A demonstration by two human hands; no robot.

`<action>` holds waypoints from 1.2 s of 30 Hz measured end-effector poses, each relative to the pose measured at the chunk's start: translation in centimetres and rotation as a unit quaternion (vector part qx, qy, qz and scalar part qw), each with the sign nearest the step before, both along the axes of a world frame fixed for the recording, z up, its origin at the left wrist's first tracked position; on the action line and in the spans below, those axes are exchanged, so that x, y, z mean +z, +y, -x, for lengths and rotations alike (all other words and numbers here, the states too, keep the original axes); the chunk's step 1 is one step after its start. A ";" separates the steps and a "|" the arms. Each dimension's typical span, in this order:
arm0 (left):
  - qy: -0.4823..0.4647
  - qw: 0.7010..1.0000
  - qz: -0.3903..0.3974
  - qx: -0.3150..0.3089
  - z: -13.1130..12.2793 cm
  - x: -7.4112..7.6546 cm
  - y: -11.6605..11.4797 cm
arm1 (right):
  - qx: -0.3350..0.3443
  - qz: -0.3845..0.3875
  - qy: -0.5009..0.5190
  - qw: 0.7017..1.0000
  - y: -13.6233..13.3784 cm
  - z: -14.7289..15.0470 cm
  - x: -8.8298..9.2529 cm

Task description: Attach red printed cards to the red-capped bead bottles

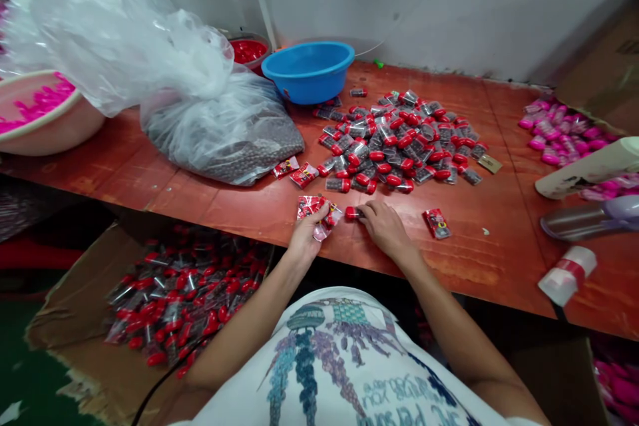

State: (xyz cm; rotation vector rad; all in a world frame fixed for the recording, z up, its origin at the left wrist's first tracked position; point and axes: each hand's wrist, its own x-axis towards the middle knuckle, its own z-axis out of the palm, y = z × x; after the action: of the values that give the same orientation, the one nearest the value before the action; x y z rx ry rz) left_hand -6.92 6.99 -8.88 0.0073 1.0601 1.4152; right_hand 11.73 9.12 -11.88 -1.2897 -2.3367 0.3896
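Observation:
Small red printed packets [328,218] with clear plastic are gripped in my left hand [308,233], close to the table's front edge. My right hand [387,226] has its fingers closed on a small clear bottle with a red cap [353,213]; the cap points left, toward the packets. Beyond both hands spreads a pile of similar red-capped bottles [394,140] with dark contents. One red packet [436,223] lies alone to the right of my right hand. Two more packets [304,175] rest beside the plastic bag.
A large clear bag of dark beads [224,126] slumps at left, near a blue basin [309,73] and a white bowl of pink pieces [44,133]. Below, a cardboard box [74,319] holds red-capped bottles. Pink items [564,130], a tumbler [574,221] and a tape roll [569,274] are right.

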 end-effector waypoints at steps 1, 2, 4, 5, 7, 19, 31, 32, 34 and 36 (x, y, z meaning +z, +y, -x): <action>-0.007 1.000 0.006 0.004 0.0 0.0 0.1 | -0.017 0.021 0.060 0.998 -0.9 0.1 0.1; -0.014 1.000 0.012 0.007 -0.1 0.1 0.1 | -0.040 0.046 0.133 0.989 -1.8 0.2 0.3; -0.026 0.999 0.020 0.009 -0.2 0.1 0.2 | -0.082 0.122 0.285 0.947 -3.6 0.7 0.8; -0.030 0.999 0.019 0.011 -0.2 0.1 0.3 | -0.098 0.167 0.349 0.917 -4.4 1.0 1.1; -0.030 0.999 0.008 0.014 -0.4 0.0 0.3 | -0.119 0.249 0.437 0.856 -5.6 1.8 1.8; 0.082 0.993 -0.086 0.022 -1.7 0.5 -0.7 | -0.127 0.379 0.578 0.712 -6.1 3.8 2.3; 0.175 0.971 -0.157 -0.041 -2.0 1.8 -2.0 | -0.113 0.304 0.546 0.772 -6.3 3.4 1.9; 0.176 0.971 -0.157 -0.041 -1.9 1.8 -2.0 | -0.113 0.297 0.542 0.778 -6.4 3.4 1.9; 0.173 0.972 -0.152 -0.046 -1.9 1.8 -2.0 | -0.111 0.291 0.535 0.785 -6.4 3.2 2.2; 0.170 0.972 -0.153 -0.055 -1.9 1.8 -2.0 | -0.110 0.302 0.535 0.781 -6.3 3.1 2.4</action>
State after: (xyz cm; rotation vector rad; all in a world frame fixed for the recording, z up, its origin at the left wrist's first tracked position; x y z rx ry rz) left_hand -5.06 4.99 -7.03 0.5413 1.0888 1.4952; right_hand 8.63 2.78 -9.51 -1.0850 -1.0851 1.4281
